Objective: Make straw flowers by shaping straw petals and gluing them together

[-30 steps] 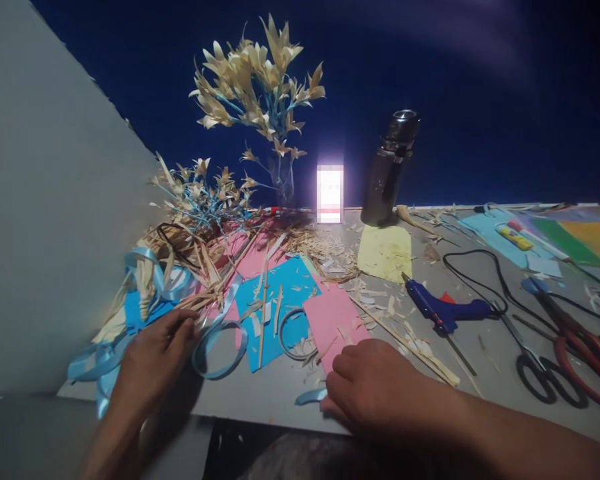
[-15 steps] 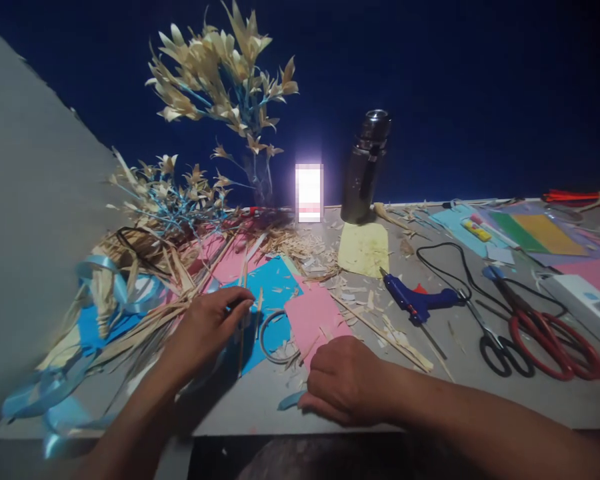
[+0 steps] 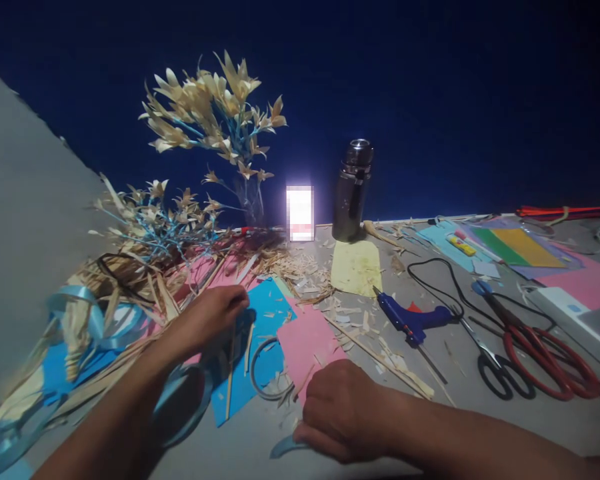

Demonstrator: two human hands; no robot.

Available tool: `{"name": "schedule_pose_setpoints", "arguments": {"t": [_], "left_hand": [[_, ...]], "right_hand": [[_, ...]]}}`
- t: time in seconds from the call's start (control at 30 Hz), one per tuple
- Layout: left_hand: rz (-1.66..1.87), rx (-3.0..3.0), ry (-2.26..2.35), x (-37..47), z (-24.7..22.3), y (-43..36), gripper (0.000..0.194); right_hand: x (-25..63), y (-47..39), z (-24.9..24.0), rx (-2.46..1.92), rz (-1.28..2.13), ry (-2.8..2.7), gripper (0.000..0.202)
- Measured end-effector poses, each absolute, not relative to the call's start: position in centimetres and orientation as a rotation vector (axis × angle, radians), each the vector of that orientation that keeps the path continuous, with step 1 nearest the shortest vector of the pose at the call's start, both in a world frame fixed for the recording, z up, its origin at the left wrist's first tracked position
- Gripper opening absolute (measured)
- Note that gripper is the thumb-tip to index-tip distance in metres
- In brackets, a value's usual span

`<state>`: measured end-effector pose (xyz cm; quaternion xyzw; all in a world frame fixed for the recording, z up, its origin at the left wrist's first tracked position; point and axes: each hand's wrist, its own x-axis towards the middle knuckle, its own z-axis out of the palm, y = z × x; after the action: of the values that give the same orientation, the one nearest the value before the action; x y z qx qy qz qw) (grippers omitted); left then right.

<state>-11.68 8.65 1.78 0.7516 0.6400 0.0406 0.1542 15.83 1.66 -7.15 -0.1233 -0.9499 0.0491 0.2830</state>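
Note:
My right hand [image 3: 341, 408] is closed low in the middle of the table. The end of a light-blue strip [image 3: 284, 446], perhaps ribbon, sticks out from under its thumb. My left hand [image 3: 224, 305] is curled above the blue sheet [image 3: 275, 303]; its fingertips point away, and what they hold, if anything, is hidden. Thin straw-coloured strips lie on that sheet, beside a grey ring [image 3: 255, 380]. A pink sheet [image 3: 311, 343] lies between my hands. Beneath my left forearm is a roll of light-blue ribbon [image 3: 200, 410].
Dried flowers on blue stems [image 3: 205, 113] and a dark flask [image 3: 351, 193] stand at the back. Pale shavings [image 3: 300, 267] are scattered mid-table. At right lie a blue glue gun [image 3: 413, 320], black-handled scissors [image 3: 500, 377] and red-handled scissors [image 3: 550, 363]. Dry husks and ribbon [image 3: 75, 293] heap up at left.
The view has shifted, and most things appear lower in it. My left hand has turned so its fingertips are less visible. The ribbon roll under my left forearm now shows; my right hand stays closed.

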Motion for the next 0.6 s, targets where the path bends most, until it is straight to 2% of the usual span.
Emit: {"name": "schedule_pose_setpoints", "arguments": {"t": [0.17,0.27,0.4,0.6], "left_hand": [[0.127,2.223,1.827,-8.1,1.8,14.1,0.019],[0.155,2.238,1.945,-6.7,1.4,16.7,0.021],[0.176,2.250,2.099,-6.8,1.0,19.1,0.023],[0.153,2.247,2.072,-7.7,0.9,20.6,0.010]], "right_hand": [[15.7,1.7,-7.2,-0.358,0.135,-2.507,0.047],[15.7,1.9,-7.3,-0.379,0.121,-2.501,0.047],[15.6,2.0,-7.5,-0.383,0.099,-2.532,0.046],[15.4,2.3,-7.5,-0.389,0.085,-2.531,0.046]]}}
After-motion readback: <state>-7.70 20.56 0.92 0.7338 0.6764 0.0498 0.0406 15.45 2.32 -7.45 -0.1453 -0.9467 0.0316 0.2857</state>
